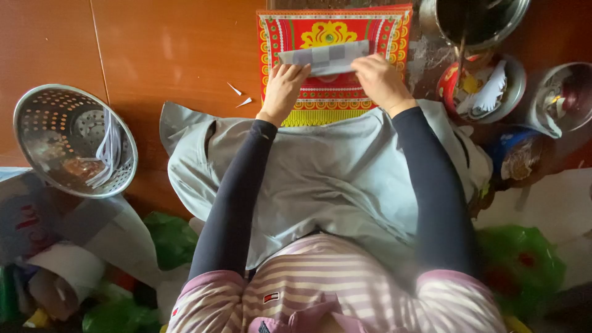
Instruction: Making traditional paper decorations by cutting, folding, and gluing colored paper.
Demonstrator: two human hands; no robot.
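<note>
A flat rectangular red-and-yellow ornamented package (333, 61) is lying at top centre. A blue round packet (517, 154) is sitting at right.

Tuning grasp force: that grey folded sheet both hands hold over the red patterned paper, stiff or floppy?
Probably floppy: the grey folded sheet looks thin and creased, spanning between left hand and right hand. Likely very light. It may slide on the red patterned paper.

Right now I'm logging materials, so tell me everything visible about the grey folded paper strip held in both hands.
The grey folded paper strip looks thin, with faint paler checks. It lies roughly level, slightly tilted, above the red and yellow patterned sheet. The left hand pinches its left end, the right hand its right end.
</note>
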